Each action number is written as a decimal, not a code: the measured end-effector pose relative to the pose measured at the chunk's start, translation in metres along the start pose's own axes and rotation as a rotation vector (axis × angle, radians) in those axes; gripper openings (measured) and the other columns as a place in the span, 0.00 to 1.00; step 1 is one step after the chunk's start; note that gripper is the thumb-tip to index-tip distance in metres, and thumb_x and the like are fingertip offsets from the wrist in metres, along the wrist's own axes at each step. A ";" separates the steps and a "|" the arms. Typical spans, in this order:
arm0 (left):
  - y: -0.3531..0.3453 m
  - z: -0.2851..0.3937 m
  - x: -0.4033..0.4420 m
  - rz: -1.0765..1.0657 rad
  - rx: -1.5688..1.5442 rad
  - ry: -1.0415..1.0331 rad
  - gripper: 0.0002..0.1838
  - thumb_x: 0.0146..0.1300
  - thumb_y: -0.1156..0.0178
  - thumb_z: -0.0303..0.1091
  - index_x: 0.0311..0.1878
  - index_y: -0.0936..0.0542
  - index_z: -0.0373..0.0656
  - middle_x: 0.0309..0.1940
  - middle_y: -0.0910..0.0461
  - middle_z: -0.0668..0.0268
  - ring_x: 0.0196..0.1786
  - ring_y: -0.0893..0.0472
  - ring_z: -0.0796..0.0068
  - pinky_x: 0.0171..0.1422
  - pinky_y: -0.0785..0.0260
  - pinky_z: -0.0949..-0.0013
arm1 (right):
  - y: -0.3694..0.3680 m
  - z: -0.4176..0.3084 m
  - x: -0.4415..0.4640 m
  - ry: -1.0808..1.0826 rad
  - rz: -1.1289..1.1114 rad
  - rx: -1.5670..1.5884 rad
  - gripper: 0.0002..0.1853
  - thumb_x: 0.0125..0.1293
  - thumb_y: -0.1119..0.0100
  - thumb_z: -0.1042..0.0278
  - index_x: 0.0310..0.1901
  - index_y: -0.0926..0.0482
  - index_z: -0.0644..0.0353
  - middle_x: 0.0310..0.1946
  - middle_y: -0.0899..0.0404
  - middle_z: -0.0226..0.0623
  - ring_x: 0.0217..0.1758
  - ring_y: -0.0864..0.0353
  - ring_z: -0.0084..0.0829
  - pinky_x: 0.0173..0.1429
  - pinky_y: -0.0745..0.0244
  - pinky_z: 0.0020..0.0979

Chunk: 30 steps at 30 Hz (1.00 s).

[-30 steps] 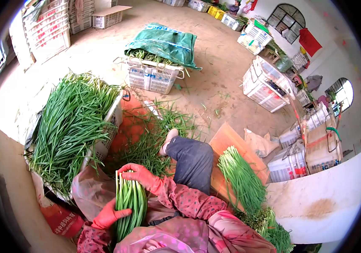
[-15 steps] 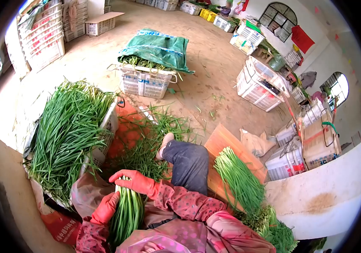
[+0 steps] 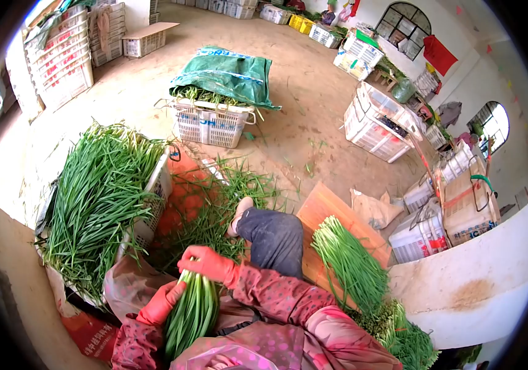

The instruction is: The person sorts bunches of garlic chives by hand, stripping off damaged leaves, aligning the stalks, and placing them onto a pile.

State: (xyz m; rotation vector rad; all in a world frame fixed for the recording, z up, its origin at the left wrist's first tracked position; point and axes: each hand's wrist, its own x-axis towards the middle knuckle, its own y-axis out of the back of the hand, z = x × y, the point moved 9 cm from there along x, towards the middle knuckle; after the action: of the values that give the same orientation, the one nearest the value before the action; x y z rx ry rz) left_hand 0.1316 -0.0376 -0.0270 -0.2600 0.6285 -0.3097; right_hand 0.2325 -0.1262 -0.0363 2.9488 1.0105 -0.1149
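Observation:
A bunch of Chinese chives (image 3: 193, 314) stands upright in my lap, its pale stem ends at the top. My left hand (image 3: 165, 302), in a red rubber glove, is wrapped round the bunch's left side. At the top, my right hand (image 3: 207, 264), gloved alike, has its fingers curled over the pale ends. To the left, a white crate (image 3: 161, 180) is heaped with loose green chives (image 3: 94, 203). On the right, a neat pile of chives (image 3: 351, 265) lies on an orange wooden board (image 3: 323, 206).
Scattered leaves (image 3: 239, 185) cover the floor and an orange sheet (image 3: 180, 185) before me. A crate under a green sack (image 3: 227, 77) stands ahead. More chives (image 3: 399, 336) lie at lower right. Stacked crates (image 3: 60, 58) stand back left, other crates (image 3: 378, 123) along the right.
The chive bunch and both hands have shifted slightly right. My right hand's fingers, stretched across the top before, are now curled in on the stem ends.

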 end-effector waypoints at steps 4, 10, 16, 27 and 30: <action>-0.013 -0.006 -0.011 -0.186 0.122 0.009 0.36 0.59 0.35 0.52 0.62 0.30 0.36 0.49 0.22 0.66 0.49 0.23 0.76 0.57 0.31 0.68 | 0.137 -0.069 0.046 0.147 0.212 -0.347 0.09 0.60 0.36 0.64 0.30 0.19 0.62 0.27 0.19 0.35 0.33 0.19 0.26 0.38 0.24 0.30; -0.010 -0.082 -0.019 -0.252 -0.008 0.222 0.22 0.68 0.44 0.44 0.58 0.27 0.38 0.41 0.17 0.62 0.37 0.16 0.71 0.36 0.29 0.75 | 0.318 -0.322 0.010 0.365 0.798 -0.522 0.12 0.60 0.37 0.61 0.35 0.19 0.64 0.30 0.17 0.36 0.33 0.20 0.25 0.40 0.25 0.28; -0.016 -0.079 -0.020 -0.199 -0.113 0.186 0.20 0.66 0.41 0.39 0.55 0.25 0.34 0.35 0.17 0.58 0.31 0.18 0.70 0.36 0.26 0.72 | 0.328 -0.344 0.009 0.334 1.033 -0.907 0.17 0.56 0.35 0.53 0.35 0.19 0.61 0.29 0.17 0.39 0.34 0.19 0.29 0.43 0.26 0.31; -0.009 -0.065 -0.023 -0.156 -0.092 0.087 0.23 0.67 0.42 0.40 0.58 0.28 0.34 0.39 0.17 0.56 0.36 0.17 0.67 0.42 0.24 0.69 | 0.328 -0.331 0.001 0.388 1.147 -0.983 0.19 0.54 0.36 0.47 0.35 0.19 0.57 0.32 0.17 0.48 0.40 0.17 0.46 0.46 0.24 0.38; 0.003 -0.035 -0.030 -0.092 -0.001 -0.004 0.25 0.66 0.41 0.40 0.61 0.30 0.35 0.40 0.17 0.59 0.37 0.17 0.69 0.43 0.25 0.68 | 0.320 -0.324 0.009 0.340 1.101 -1.051 0.21 0.55 0.37 0.45 0.36 0.19 0.57 0.33 0.17 0.48 0.40 0.17 0.46 0.47 0.24 0.38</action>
State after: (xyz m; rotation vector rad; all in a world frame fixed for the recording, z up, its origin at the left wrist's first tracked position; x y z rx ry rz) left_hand 0.0880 -0.0290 -0.0388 -0.2906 0.6138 -0.3976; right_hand 0.4558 -0.3593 0.2856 2.0840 -0.5497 0.6945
